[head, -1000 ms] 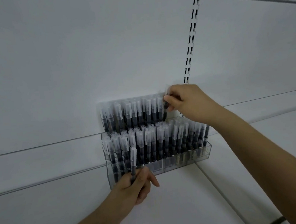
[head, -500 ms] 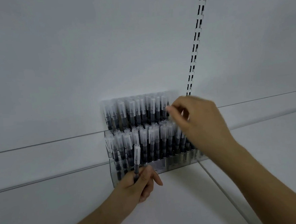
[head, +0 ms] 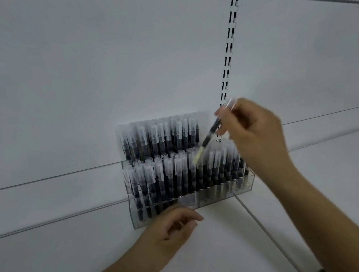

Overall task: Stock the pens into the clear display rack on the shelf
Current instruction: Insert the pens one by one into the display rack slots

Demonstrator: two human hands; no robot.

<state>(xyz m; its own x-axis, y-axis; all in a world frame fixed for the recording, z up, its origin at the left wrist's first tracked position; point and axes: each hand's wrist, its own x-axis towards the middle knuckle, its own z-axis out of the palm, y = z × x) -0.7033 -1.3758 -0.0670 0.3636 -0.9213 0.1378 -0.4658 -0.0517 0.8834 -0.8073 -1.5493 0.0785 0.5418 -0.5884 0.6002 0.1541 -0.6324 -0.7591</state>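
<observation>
The left hand [head: 174, 225] hangs loosely curled and empty just below the clear rack [head: 191, 200], which sits on the white shelf [head: 234, 238]. The right hand [head: 253, 135] pinches a tilted pen [head: 211, 133] over the rows; best stand it upright over a free slot, then lower it. Behind, a slotted upright [head: 229, 47] climbs the white panel wall [head: 84, 68].

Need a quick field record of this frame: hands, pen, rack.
right hand: holds one pen, tilted, above the rack
left hand: fingers loosely curled, holds nothing, just below the rack's front
rack: clear, tiered, on white shelf
stocked pens: upright, dark barrels, clear caps
</observation>
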